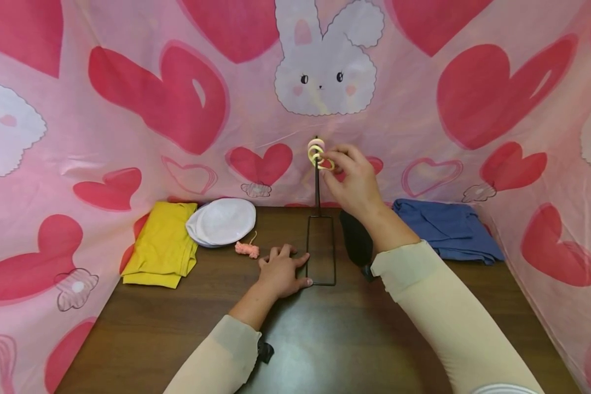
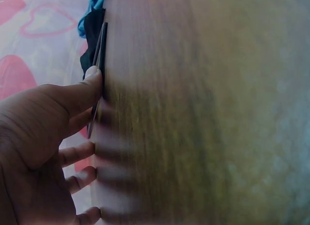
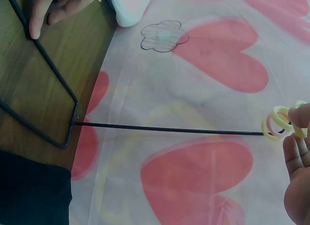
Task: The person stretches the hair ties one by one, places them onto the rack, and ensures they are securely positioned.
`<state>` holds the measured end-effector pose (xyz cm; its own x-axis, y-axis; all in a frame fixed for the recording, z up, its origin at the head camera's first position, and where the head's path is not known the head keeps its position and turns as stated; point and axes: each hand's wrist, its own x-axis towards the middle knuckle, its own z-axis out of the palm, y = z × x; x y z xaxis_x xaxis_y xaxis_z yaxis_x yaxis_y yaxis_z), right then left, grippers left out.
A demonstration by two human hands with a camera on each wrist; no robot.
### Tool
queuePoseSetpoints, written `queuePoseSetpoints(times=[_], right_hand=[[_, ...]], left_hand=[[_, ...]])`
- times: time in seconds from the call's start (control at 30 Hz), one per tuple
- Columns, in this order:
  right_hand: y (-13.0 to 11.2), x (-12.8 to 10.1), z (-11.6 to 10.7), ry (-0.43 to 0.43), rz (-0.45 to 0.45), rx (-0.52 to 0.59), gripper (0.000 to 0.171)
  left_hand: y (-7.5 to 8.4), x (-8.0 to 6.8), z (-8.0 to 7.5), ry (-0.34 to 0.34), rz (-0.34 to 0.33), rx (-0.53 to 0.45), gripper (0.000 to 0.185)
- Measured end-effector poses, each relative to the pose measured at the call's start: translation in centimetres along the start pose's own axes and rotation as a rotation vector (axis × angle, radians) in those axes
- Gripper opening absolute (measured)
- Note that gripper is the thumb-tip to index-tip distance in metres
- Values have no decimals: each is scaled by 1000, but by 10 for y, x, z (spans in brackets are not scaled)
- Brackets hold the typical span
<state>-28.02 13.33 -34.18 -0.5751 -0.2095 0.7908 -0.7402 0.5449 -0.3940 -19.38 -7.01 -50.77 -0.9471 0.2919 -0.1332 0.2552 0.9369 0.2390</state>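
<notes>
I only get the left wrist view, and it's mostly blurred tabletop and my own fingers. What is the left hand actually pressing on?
Observer: The left hand rests by the rectangular base of a black wire stand, thumb on its edge.
Operator: Does anything rise from that base?
Observer: Yes, a thin upright rod stands at its far end.
Operator: Where is the right hand?
Observer: The right hand is up at the rod's tip, pinching small pale rings there.
Operator: What lies left of the stand?
Observer: A pink yarn scrap, a white cap and a yellow cloth.

Left wrist view blurred, black cloth (image 1: 357,241) partly hidden behind right forearm, white object (image 1: 502,389) cut off.
</notes>
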Motion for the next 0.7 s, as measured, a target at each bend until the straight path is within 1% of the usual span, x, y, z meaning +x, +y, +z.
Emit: queuePoseSetpoints(times=[0.13, 0.3, 0.4, 0.57, 0.7], right_hand=[[6, 0, 4, 6, 4, 7, 34], [11, -9, 0, 7, -2, 11, 36], [11, -18, -7, -2, 4, 10, 36], [10, -34, -20, -27, -3, 5, 36], [8, -50, -31, -34, -12, 9, 38]], left_hand=[[0, 0, 1, 3, 9, -8, 73], [-2, 0, 2, 7, 9, -2, 73], [-2, 0, 1, 10, 7, 5, 73], [-1, -1, -2, 8, 5, -9, 72], [-1, -1, 1, 5, 5, -13, 73]])
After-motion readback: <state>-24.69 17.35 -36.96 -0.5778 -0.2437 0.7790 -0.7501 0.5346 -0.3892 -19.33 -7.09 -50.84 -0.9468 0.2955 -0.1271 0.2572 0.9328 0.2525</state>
